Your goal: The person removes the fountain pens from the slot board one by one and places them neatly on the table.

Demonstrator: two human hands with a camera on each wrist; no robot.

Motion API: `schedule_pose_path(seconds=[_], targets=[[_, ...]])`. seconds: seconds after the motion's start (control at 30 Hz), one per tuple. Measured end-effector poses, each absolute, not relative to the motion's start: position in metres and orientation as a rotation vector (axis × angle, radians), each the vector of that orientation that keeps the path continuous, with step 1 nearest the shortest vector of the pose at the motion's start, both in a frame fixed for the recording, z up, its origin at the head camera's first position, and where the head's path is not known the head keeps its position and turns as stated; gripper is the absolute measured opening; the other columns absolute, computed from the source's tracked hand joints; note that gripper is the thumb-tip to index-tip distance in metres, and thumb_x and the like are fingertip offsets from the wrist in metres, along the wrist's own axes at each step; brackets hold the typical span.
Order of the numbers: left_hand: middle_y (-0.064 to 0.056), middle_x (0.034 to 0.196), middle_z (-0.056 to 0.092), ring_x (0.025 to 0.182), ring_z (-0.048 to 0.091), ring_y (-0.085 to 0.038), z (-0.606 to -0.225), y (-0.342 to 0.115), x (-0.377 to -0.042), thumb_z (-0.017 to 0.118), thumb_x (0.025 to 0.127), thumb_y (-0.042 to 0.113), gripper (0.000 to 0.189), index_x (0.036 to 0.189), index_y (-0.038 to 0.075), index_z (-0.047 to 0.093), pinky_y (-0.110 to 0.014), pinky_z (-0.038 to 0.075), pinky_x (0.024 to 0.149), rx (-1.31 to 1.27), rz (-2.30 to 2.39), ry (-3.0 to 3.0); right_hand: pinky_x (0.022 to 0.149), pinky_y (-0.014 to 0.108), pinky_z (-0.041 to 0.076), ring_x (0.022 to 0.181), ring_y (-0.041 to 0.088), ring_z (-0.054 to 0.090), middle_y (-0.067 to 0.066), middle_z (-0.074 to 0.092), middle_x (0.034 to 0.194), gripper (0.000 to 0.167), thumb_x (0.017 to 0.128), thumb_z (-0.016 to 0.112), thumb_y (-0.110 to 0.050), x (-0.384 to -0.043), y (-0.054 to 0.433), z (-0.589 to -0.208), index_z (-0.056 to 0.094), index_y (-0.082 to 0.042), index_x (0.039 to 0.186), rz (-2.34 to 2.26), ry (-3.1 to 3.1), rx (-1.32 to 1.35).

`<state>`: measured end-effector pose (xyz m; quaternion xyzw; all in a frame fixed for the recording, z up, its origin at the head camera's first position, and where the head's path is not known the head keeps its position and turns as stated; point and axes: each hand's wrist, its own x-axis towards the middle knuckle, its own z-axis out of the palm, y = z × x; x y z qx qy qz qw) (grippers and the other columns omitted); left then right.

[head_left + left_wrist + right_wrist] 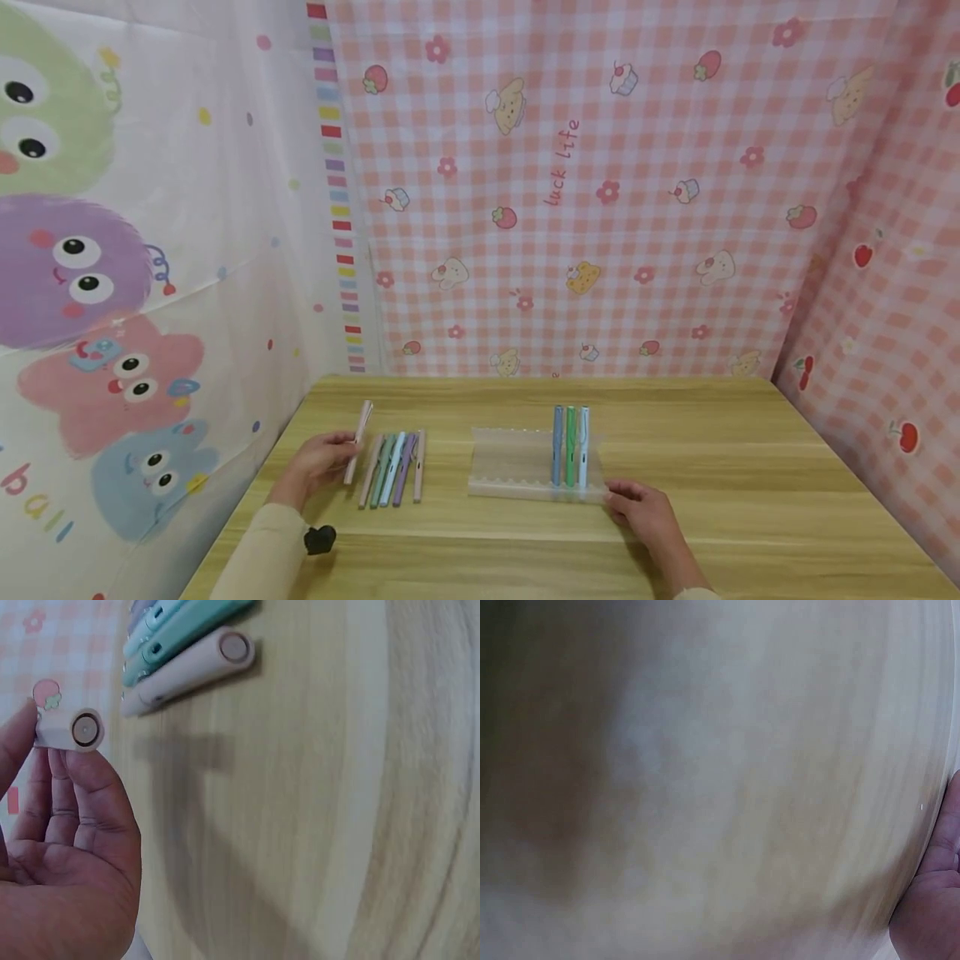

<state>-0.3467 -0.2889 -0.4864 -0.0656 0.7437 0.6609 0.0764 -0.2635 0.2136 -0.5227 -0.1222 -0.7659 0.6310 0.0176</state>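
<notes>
Above the left part of the table, my left hand (322, 460) pinches a pale pink pen (358, 442) between thumb and fingers. The left wrist view shows that pen (60, 729) end-on, raised off the wood. Just right of it lies a row of several pens (387, 473) in pink, green, light blue and purple. A clear plastic pen rack (506, 458) with notched edges lies near the table's middle. Blue (557, 446), green (571, 446) and light blue (584, 446) pens rest side by side toward its right end. My right hand (641, 510) holds the rack's front right corner.
The wooden table (735, 467) meets a pink checked cloth (645, 317) at the back. A white cartoon cloth (247, 333) hangs along the left, and another patterned cloth (885, 333) on the right. A black object (320, 539) sits by the left wrist.
</notes>
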Motion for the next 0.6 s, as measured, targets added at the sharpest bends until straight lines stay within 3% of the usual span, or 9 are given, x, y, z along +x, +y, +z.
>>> schedule_pose_path(seconds=[0.6], targets=[[-0.001,0.086,0.067,0.077,0.060,-0.015,-0.499,-0.301,-0.333,0.072,0.090,0.005,0.028,0.115,-0.003,0.062,-0.032,0.052,0.066,-0.349,1.942,2.192,0.074,0.031,0.057,0.085,0.015,0.063,0.014,0.069,0.103,0.026,0.093,0.066,-0.001,-0.262,0.212,-0.520,0.065,0.012,0.115,1.935,-2.398,-0.347]])
